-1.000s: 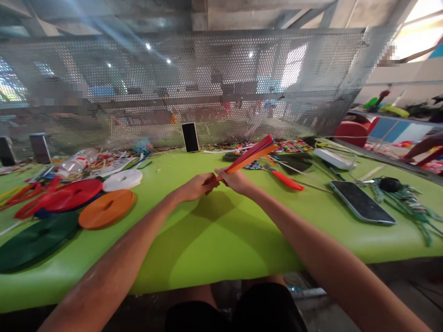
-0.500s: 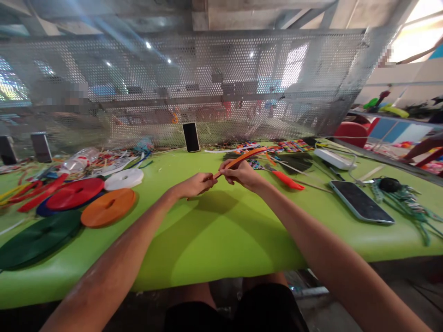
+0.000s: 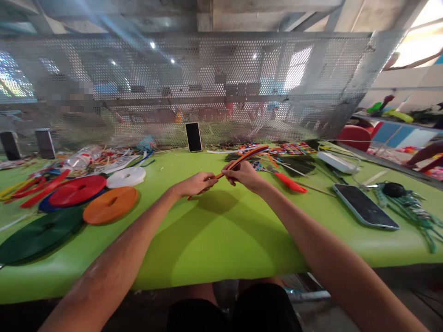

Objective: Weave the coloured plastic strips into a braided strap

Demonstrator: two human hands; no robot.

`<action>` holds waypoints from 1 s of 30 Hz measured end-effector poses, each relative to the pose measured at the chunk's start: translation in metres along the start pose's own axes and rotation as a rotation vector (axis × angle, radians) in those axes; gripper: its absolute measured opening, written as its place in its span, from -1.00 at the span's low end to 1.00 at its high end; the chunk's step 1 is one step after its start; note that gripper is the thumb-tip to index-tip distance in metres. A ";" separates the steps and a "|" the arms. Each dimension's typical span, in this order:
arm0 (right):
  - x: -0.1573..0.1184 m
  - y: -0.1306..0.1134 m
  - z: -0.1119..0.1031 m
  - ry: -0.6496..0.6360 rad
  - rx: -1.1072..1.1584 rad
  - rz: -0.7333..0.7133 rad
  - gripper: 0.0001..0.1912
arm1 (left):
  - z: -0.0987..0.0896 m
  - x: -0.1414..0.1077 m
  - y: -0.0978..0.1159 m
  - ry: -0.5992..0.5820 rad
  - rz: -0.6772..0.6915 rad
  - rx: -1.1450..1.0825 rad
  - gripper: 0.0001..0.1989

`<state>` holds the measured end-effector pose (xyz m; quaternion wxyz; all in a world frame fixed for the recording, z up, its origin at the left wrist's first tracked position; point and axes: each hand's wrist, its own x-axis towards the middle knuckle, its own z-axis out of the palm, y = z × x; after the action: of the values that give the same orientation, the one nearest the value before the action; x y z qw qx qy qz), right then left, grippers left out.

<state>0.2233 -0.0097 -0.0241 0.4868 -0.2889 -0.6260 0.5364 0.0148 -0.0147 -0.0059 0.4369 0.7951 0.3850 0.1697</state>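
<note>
the left hand (image 3: 197,184) and the right hand (image 3: 242,174) hold a thin bunch of strips (image 3: 254,152), orange and dark, up over the middle of the table (image 3: 221,253). the fingers of both hands are pinched on it, near each other, maybe so the strips stay lined up. the long end sticks out past the right hand and bends. i can't tell how many strips there are.

the orange roll (image 3: 110,205), red roll (image 3: 78,190), white roll (image 3: 126,177) and green roll (image 3: 41,235) lie flat on the left, probably so they are easy to reach and can't roll off. one phone (image 3: 194,137) stands up at the back, and a bigger phone (image 3: 366,206) lies flat on the right, near some green cord (image 3: 415,210).

the table is smooth, shiny and lime green. behind it is a metal screen (image 3: 207,64) full of little holes, with bright lights (image 3: 254,56) showing through.
</note>
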 end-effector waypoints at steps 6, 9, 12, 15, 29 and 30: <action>0.000 -0.006 0.004 0.075 0.124 -0.043 -0.63 | 0.003 0.001 0.001 -0.053 0.004 -0.319 -0.60; -0.002 -0.012 0.009 0.109 0.177 -0.057 -0.62 | 0.008 0.002 0.002 -0.061 0.033 -0.444 -0.59; -0.006 -0.022 0.015 0.102 0.235 -0.096 -0.63 | 0.017 0.003 0.006 -0.021 0.117 -0.508 -0.60; -0.011 -0.032 0.020 0.047 0.279 -0.161 -0.66 | 0.025 0.003 0.010 0.041 0.234 -0.512 -0.63; -0.008 -0.028 0.024 0.025 -0.055 -0.235 -0.66 | 0.031 0.005 0.002 0.067 0.179 -0.443 -0.66; -0.007 -0.028 0.024 0.031 -0.069 -0.246 -0.66 | 0.031 0.005 0.003 0.070 0.174 -0.441 -0.66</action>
<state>0.2083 -0.0328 0.0016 0.5481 -0.2349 -0.6673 0.4463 0.0381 -0.0299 -0.0212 0.5702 0.7042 0.2834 0.3141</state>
